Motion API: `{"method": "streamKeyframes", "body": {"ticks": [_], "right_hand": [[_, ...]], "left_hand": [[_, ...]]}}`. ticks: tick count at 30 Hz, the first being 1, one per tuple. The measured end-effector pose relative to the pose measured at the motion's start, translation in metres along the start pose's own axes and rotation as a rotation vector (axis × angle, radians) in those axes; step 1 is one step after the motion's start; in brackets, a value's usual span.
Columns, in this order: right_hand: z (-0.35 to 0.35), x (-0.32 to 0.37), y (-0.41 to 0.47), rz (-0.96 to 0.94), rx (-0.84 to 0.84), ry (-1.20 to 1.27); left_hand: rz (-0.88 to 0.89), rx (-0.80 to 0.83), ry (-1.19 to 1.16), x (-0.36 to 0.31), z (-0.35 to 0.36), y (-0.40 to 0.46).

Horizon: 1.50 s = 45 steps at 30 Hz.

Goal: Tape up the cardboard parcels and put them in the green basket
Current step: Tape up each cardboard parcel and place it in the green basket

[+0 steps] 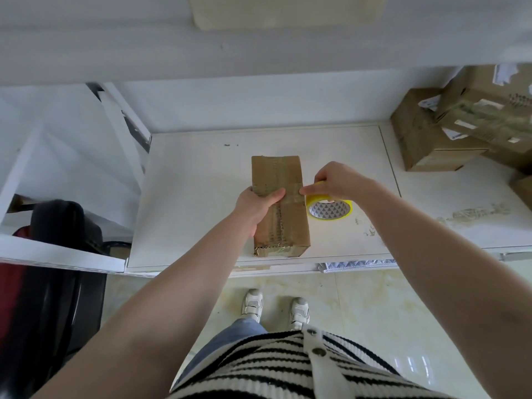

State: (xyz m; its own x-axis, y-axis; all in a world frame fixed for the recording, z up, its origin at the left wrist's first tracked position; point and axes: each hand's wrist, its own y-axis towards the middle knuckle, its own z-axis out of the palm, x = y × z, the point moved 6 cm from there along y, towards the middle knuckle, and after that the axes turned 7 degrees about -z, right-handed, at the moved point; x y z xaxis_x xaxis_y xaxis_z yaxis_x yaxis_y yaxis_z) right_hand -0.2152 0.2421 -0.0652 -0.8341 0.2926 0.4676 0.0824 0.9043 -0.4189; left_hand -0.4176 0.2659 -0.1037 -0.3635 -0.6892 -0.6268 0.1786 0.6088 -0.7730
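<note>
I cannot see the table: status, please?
Left hand holds the box. Right hand grips the tape roll beside it. Nothing in the way.

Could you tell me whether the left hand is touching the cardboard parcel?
Touching: the head view shows the left hand gripping the parcel, thumb over its top.
</note>
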Motion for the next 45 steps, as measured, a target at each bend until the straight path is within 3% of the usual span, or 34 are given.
{"method": "streamKeyframes", "body": {"ticks": [7,15,19,24,28,33,36,39,45], "right_hand": [[-0.040,0.016,-0.009,-0.037,-0.018,-0.119],[-0.029,0.047,-0.010,-0.052,-0.054,-0.237],[-0.025,0.054,-0.010,-0.075,0.019,-0.143],[-0.026,0.067,-0.012,-0.073,0.104,-0.010],[-0.028,0.067,-0.019,-0.155,0.189,0.068],[-0.037,0.052,-0.014,-0.161,-0.027,-0.189],[-0.031,0.049,-0.016,-0.119,-0.080,-0.110],[-0.010,0.066,-0.019,-0.193,-0.066,0.022],[0.009,0.095,-0.013,-0.155,-0.132,-0.057]], "left_hand": [[-0.129,0.257,-0.147,0.011,0.020,-0.007],[0.251,0.038,0.084,-0.012,-0.004,-0.009],[0.064,0.086,-0.048,-0.010,0.004,-0.009],[0.028,-0.033,0.255,-0.012,0.006,-0.016],[0.033,-0.041,0.244,-0.008,-0.001,-0.011],[0.065,0.018,0.170,-0.005,-0.014,-0.003],[0.047,0.098,0.046,0.003,-0.029,-0.001],[0.032,0.034,0.037,0.016,-0.057,0.001],[0.044,0.059,-0.112,0.032,-0.047,0.001]]}}
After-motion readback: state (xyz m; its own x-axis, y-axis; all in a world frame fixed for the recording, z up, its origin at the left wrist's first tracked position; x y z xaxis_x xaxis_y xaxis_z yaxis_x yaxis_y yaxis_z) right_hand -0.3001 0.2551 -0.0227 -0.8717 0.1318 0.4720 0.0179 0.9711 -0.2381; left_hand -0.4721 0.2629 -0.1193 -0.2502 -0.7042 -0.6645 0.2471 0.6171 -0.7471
